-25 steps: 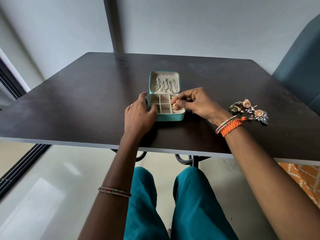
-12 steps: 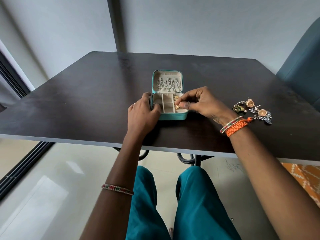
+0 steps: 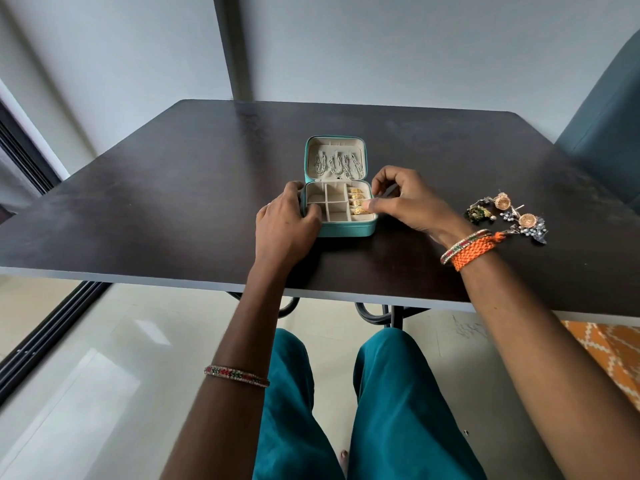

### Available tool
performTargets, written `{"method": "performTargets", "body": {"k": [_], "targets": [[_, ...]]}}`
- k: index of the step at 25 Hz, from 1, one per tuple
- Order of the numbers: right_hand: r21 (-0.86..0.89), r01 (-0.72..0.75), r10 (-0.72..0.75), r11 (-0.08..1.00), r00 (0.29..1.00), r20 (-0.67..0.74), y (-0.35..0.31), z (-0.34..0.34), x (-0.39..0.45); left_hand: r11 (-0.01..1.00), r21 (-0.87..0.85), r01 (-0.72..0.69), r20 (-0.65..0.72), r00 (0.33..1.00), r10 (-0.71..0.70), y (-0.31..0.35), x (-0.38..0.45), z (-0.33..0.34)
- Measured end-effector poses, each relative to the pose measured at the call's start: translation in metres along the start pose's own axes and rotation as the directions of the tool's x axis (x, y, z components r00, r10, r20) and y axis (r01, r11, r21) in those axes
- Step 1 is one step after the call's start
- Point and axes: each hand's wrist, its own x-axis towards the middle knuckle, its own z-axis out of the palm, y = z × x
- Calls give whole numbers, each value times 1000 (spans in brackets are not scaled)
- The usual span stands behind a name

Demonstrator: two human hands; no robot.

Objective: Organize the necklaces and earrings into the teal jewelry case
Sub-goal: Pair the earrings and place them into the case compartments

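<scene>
Since a second ago my right hand point(image 3: 408, 199) has lifted off the gold earrings point(image 3: 358, 201), fingers curled, holding nothing I can see. Left hand point(image 3: 285, 225) grips the teal jewelry case point(image 3: 346, 230) mid-bench point(image 3: 156, 202), lid hinged away from me; no readable writing.

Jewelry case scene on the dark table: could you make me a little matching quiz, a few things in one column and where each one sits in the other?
Things:
1. silver necklaces
2. gold pieces
3. loose earrings
4. left hand

Places:
A. on the table, right of the teal jewelry case
B. hanging inside the case's raised lid
C. in the right-hand strip of the case's tray
D. against the case's left side

Pairs: 1-B, 2-C, 3-A, 4-D
</scene>
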Motion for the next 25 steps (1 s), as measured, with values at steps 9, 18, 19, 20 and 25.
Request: {"method": "performTargets", "body": {"k": [9, 18, 19, 20, 25], "targets": [[70, -86, 80, 994, 993, 83, -2, 0, 0, 1000, 4, -1, -8, 1000, 1, 1, -1, -1], [95, -199, 189, 975, 977, 102, -3, -3, 2, 1000, 20, -9, -19, 1000, 9, 4, -2, -1], [121, -238, 231, 964, 971, 71, -3, -2, 4, 1000, 22, -9, -18, 1000, 10, 4, -3, -1], [130, -270, 267, 954, 963, 44, -2, -1, 6, 1000, 25, -10, -19, 1000, 11, 4, -2, -1], [45, -299, 298, 953, 954, 20, -1, 1, 12, 1000, 28, -13, -17, 1000, 14, 5, -2, -2]]}}
